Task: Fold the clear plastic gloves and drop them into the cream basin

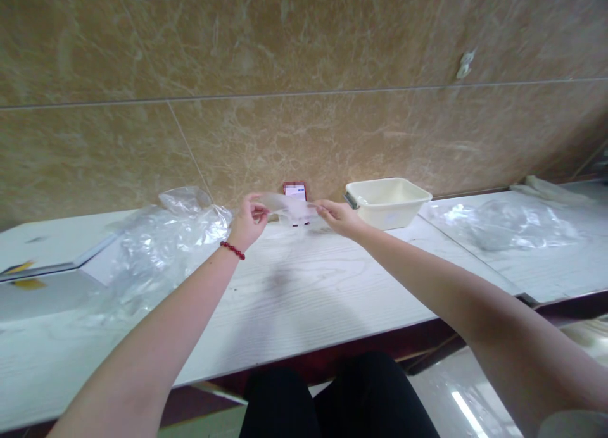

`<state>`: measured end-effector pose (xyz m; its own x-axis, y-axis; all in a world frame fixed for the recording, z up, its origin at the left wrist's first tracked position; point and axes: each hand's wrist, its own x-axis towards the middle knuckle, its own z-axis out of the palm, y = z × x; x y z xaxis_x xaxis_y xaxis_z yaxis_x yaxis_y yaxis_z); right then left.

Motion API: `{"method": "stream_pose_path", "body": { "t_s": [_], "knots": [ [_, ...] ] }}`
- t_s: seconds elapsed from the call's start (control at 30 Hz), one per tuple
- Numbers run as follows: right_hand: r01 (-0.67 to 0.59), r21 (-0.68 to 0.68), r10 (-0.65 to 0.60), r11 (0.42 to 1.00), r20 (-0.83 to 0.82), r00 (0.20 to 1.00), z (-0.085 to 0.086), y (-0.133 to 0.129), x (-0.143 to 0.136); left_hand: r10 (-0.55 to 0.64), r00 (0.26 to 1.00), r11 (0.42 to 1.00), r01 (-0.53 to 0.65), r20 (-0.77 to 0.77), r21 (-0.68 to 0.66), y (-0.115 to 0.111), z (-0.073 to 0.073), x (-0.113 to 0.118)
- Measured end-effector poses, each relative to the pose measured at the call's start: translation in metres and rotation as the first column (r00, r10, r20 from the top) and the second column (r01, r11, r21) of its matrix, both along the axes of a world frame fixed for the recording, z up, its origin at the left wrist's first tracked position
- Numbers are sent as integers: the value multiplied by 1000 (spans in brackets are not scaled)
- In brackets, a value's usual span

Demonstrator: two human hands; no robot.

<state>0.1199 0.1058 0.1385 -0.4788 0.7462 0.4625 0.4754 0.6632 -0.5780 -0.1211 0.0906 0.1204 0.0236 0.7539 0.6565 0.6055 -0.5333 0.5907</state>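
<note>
Between my two hands, above the white table, stretches a thin, translucent plastic bag [297,207], partly blurred. My left hand [249,221] pinches its left side, a red bead bracelet around the wrist. On the opposite side, my right hand [338,216] grips the other edge between thumb and fingers. Just behind the plastic, a phone [295,188] with a red edge and a lit screen stands against the wall, its lower part covered by the film. A cream plastic tub [394,213] with a grey handle sits right beside my right hand.
Crumpled clear plastic bags [161,251] lie to the left, next to a white box [52,264]. More clear plastic [513,224] rests on the right part of the table [304,286]. A brown marble wall [285,134] rises along the back.
</note>
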Motion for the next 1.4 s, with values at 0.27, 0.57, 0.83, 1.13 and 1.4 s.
{"method": "stream_pose_path", "body": {
  "t_s": [0.27,0.57,0.83,1.13,1.4],
  "knots": [
    [-292,65,269,954,246,931,-62,-40,23,-40,893,999,20,-448,-49,-50,-55,-2],
    [-408,106,302,907,513,804,-114,-70,37,-359,677,924,161,-643,-347,-97,-79,9],
    [-429,157,255,890,607,752,-109,-59,51,-601,717,772,407,-354,-487,-88,-57,20],
    [-447,33,335,894,611,717,-83,-74,68,-373,705,924,224,-603,-310,-87,-73,60],
    [294,-61,-238,954,445,863,-84,-16,50,-335,684,937,172,-648,-303,-87,-78,75]
  ]
}}
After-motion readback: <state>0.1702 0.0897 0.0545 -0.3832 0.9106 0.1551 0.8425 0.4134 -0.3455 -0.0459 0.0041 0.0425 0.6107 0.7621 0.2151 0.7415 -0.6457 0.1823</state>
